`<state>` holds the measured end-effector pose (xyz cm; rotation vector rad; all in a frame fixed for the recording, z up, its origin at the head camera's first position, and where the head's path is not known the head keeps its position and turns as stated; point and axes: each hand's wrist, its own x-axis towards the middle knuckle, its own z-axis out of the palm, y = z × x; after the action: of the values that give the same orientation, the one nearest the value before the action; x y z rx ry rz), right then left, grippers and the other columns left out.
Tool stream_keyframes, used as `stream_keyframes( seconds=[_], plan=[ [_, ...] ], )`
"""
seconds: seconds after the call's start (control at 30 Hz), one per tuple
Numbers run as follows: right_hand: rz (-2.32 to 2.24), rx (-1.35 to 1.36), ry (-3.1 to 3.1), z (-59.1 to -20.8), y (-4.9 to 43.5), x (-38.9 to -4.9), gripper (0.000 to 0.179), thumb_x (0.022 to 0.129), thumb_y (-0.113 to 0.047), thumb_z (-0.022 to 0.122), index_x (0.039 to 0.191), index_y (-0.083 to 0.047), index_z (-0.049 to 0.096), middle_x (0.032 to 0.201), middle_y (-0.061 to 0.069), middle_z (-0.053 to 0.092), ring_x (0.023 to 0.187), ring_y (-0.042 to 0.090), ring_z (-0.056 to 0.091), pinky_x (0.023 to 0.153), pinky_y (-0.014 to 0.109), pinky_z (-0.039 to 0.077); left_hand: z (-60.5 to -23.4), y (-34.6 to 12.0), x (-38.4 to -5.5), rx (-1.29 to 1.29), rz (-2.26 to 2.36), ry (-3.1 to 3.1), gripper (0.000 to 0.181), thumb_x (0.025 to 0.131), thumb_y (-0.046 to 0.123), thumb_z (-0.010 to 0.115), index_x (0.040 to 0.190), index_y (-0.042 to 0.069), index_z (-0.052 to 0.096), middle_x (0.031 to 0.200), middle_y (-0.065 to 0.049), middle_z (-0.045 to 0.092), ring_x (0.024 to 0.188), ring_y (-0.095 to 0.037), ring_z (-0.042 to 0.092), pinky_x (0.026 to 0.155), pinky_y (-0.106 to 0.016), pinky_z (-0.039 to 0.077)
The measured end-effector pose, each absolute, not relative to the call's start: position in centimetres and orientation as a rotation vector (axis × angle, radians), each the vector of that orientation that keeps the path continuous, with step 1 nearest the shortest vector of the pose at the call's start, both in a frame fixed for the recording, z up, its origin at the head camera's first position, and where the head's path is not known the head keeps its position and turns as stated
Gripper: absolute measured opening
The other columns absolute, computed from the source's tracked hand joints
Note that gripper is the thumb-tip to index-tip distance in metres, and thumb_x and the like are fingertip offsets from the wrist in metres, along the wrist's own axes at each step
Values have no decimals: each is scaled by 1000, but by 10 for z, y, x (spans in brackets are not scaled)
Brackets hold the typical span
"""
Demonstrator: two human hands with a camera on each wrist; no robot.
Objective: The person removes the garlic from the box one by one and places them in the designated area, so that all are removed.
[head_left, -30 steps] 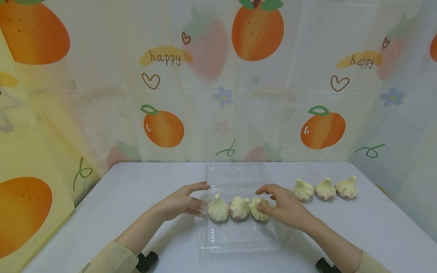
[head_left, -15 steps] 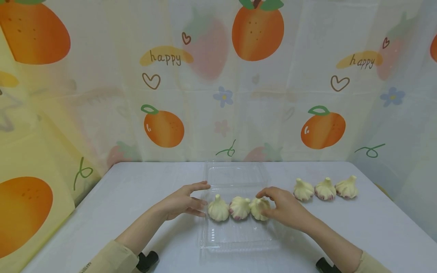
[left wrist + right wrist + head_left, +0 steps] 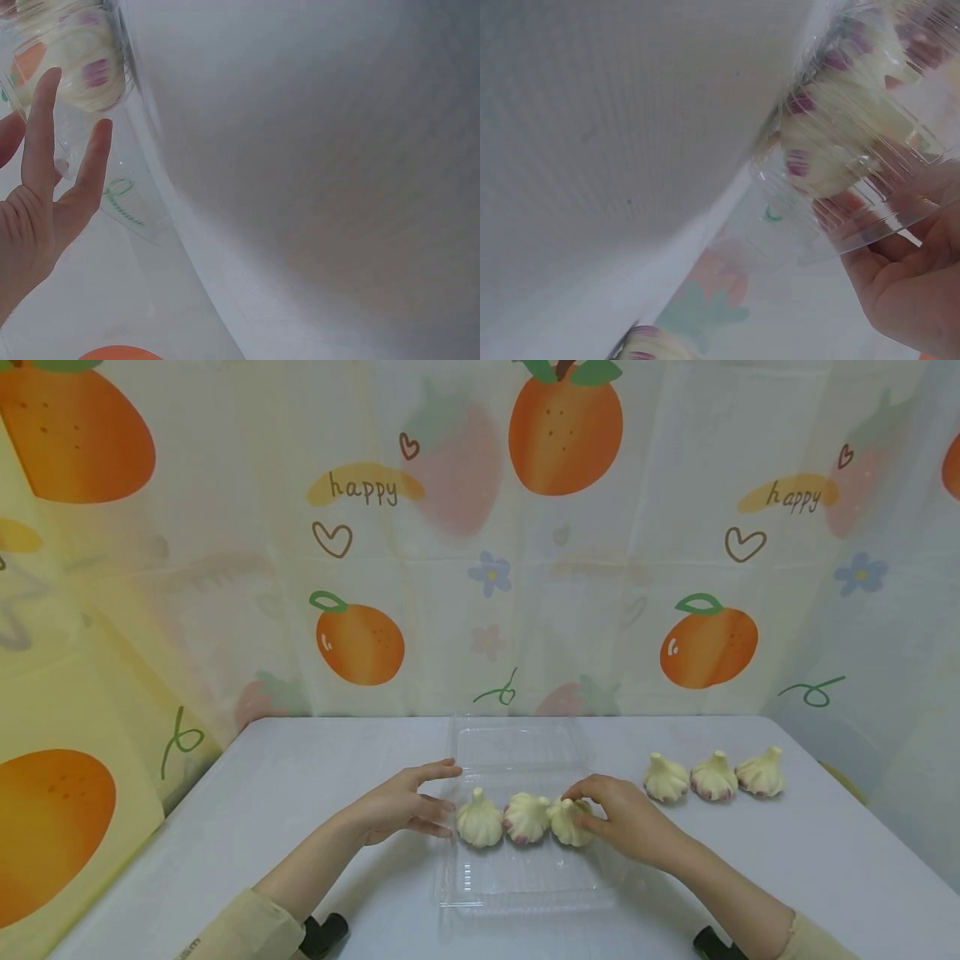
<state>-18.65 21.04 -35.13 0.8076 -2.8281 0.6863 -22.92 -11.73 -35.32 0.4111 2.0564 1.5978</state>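
Note:
A row of three garlic bulbs sits in a clear plastic box [image 3: 525,881] whose lid [image 3: 517,745] lies folded back. My right hand [image 3: 626,818] reaches over the box's right wall and grips the rightmost bulb [image 3: 566,827] between thumb and fingers. In the right wrist view its fingers [image 3: 904,244] show partly through the clear wall, close against that bulb [image 3: 829,142]. The left bulb [image 3: 479,820] and middle bulb [image 3: 527,818] stand side by side, stems up. My left hand [image 3: 405,802] holds nothing, its spread fingers [image 3: 39,139] at the box's left wall.
Behind my right hand, another three garlic bulbs [image 3: 715,777] stand in a row at the table's back right. The white-covered table [image 3: 300,777] ends at a fruit-patterned curtain [image 3: 450,635].
My right hand's thumb and fingers have closed in on the rightmost bulb in the box. My left hand has stayed in place.

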Motion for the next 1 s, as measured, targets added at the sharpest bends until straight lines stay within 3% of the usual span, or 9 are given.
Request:
stream_keyframes(
  seconds=[0.87, 1.0],
  plan=[
    [657, 791, -2793, -352, 211, -188, 18, 89, -17, 71, 106, -17, 73, 104, -3, 75, 93, 16, 66, 76, 29, 58, -352, -117, -228, 419, 1584, 2069, 68, 89, -5, 58, 152, -2, 31, 168, -14, 8, 129, -37, 55, 86, -37, 64],
    [699, 785, -2789, -350, 211, -188, 19, 89, -16, 71, 107, -15, 73, 104, -1, 75, 93, 18, 68, 79, 33, 62, -351, -117, -228, 421, 1582, 2071, 68, 90, -5, 58, 152, -3, 31, 168, -14, 8, 127, -35, 57, 86, -37, 64]
  ],
)
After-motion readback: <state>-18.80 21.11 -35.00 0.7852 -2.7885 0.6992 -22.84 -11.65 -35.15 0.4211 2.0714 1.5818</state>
